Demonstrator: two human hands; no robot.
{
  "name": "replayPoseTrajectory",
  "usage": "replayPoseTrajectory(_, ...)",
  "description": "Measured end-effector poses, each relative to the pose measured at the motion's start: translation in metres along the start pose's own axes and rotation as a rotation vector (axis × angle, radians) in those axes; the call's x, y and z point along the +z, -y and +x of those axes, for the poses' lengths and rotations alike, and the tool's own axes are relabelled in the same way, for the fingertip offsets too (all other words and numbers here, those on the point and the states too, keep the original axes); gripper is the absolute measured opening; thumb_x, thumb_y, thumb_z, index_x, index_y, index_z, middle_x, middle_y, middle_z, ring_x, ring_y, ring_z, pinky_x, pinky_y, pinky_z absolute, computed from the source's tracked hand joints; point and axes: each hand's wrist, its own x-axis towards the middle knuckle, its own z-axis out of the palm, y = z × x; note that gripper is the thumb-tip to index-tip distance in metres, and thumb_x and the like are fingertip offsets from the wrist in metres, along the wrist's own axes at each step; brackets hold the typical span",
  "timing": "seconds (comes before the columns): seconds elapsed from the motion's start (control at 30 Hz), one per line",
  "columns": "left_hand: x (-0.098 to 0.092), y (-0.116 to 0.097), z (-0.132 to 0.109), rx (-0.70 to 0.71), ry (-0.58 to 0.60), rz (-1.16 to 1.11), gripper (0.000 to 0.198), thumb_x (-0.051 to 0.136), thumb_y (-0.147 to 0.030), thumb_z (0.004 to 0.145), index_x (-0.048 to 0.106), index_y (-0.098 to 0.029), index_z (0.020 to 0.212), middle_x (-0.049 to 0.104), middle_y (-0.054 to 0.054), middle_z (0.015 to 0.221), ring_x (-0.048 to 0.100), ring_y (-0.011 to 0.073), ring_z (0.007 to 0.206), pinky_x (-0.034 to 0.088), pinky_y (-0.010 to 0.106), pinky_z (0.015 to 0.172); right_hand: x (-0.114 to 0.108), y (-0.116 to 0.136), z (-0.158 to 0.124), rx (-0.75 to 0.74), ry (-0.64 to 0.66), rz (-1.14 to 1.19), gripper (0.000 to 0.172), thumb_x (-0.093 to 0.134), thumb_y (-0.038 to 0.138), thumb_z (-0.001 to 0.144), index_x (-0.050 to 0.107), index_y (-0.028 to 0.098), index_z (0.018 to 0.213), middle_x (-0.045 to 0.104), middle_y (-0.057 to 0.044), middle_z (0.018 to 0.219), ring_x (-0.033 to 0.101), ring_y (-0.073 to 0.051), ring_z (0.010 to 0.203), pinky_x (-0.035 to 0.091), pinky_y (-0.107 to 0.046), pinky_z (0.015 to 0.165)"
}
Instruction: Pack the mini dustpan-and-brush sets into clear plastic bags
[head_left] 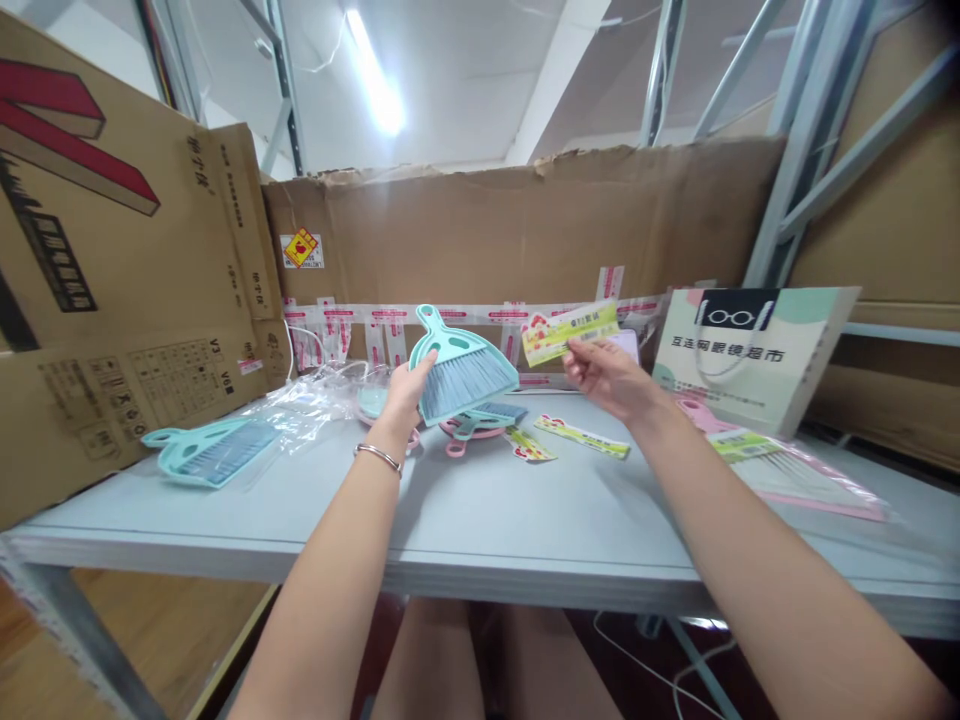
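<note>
My left hand point(409, 392) grips a mint-green dustpan and brush set point(466, 375), held upright above the table with its blue-grey bristles toward me. In my right hand point(606, 372), a yellow-green printed card label point(570, 330) is pinched between thumb and fingers, raised off the table. Below the hands lie more dustpan sets in pink and green point(480, 420), partly hidden by the held set. Two more card labels sit near them, one flat strip point(583, 437) and one smaller label point(531, 445).
Another mint dustpan set point(217, 450) lies at the left beside crumpled clear plastic bags point(319, 405). On the right, a pink set in plastic wrap point(795, 470) rests before a white paper bag point(754, 350). Cardboard boxes point(487, 230) wall the back and left of the table point(480, 520).
</note>
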Motion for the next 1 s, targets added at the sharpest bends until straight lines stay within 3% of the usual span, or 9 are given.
replayPoseTrajectory(0.17, 0.004, 0.008, 0.001, 0.018, 0.055, -0.059, 0.043, 0.070, -0.050, 0.065, 0.063, -0.015, 0.088, 0.070, 0.007, 0.077, 0.066, 0.0210, 0.079, 0.052, 0.033, 0.073, 0.054, -0.020, -0.020, 0.270, 0.199, -0.010, 0.026, 0.077, 0.036, 0.061, 0.064, 0.014, 0.067, 0.066, -0.002, 0.062, 0.057, -0.007, 0.049, 0.049, -0.019, 0.052)
replayPoseTrajectory(0.27, 0.007, 0.008, 0.000, 0.036, 0.126, -0.082, 0.046, 0.066, -0.057, 0.066, 0.062, -0.015, 0.086, 0.069, 0.008, 0.078, 0.066, 0.0214, 0.077, 0.052, 0.035, 0.072, 0.070, -0.032, -0.023, 0.347, 0.160, -0.035, 0.024, 0.077, 0.032, 0.061, 0.064, 0.012, 0.060, 0.065, -0.003, 0.056, 0.056, -0.007, 0.045, 0.047, -0.016, 0.046)
replayPoseTrajectory(0.4, 0.011, 0.004, -0.004, 0.074, 0.181, -0.089, 0.042, 0.069, -0.051, 0.067, 0.060, -0.015, 0.087, 0.069, 0.009, 0.082, 0.065, 0.0219, 0.077, 0.052, 0.037, 0.072, 0.074, -0.034, -0.025, 0.324, 0.031, 0.035, 0.025, 0.076, 0.031, 0.064, 0.062, 0.013, 0.053, 0.063, -0.002, 0.051, 0.055, -0.006, 0.043, 0.045, -0.015, 0.042)
replayPoseTrajectory(0.57, 0.012, 0.003, -0.010, 0.152, 0.250, 0.023, 0.044, 0.080, -0.032, 0.054, 0.059, -0.014, 0.089, 0.066, 0.005, 0.078, 0.063, 0.0189, 0.074, 0.051, 0.035, 0.072, 0.078, -0.034, -0.026, 0.318, -0.048, 0.055, 0.026, 0.076, 0.029, 0.065, 0.061, 0.013, 0.051, 0.061, -0.001, 0.050, 0.054, -0.006, 0.041, 0.042, -0.014, 0.039)
replayPoseTrajectory(0.73, 0.010, -0.001, -0.010, 0.200, 0.205, 0.058, 0.046, 0.082, -0.024, 0.047, 0.057, -0.014, 0.085, 0.064, 0.002, 0.073, 0.061, 0.0161, 0.069, 0.051, 0.031, 0.068, 0.080, -0.036, -0.031, 0.264, -0.065, 0.062, 0.033, 0.079, 0.041, 0.058, 0.060, 0.014, 0.057, 0.060, 0.000, 0.047, 0.052, -0.007, 0.039, 0.041, -0.017, 0.038)
replayPoseTrajectory(0.87, 0.007, -0.008, -0.010, 0.213, 0.169, -0.006, 0.043, 0.081, -0.027, 0.049, 0.058, -0.013, 0.083, 0.064, 0.003, 0.073, 0.061, 0.0172, 0.067, 0.052, 0.033, 0.066, 0.087, -0.033, -0.044, 0.221, -0.122, 0.115, 0.044, 0.077, 0.048, 0.055, 0.048, 0.017, 0.049, 0.047, 0.006, 0.036, 0.040, -0.005, 0.032, 0.034, -0.018, 0.034)
replayPoseTrajectory(0.93, 0.008, -0.009, -0.011, 0.222, 0.207, -0.037, 0.042, 0.080, -0.028, 0.052, 0.059, -0.013, 0.085, 0.065, 0.004, 0.075, 0.062, 0.0179, 0.069, 0.052, 0.033, 0.067, 0.093, -0.030, -0.049, 0.253, -0.164, 0.230, 0.040, 0.079, 0.045, 0.053, 0.050, 0.018, 0.055, 0.050, 0.007, 0.042, 0.045, -0.006, 0.039, 0.038, -0.018, 0.038)
replayPoseTrajectory(1.0, 0.011, -0.005, -0.014, 0.233, 0.259, -0.039, 0.043, 0.080, -0.029, 0.053, 0.059, -0.014, 0.088, 0.066, 0.004, 0.079, 0.063, 0.0180, 0.072, 0.052, 0.033, 0.069, 0.098, -0.027, -0.052, 0.275, -0.161, 0.396, 0.035, 0.080, 0.040, 0.054, 0.058, 0.020, 0.073, 0.063, 0.006, 0.062, 0.058, -0.010, 0.056, 0.048, -0.021, 0.051)
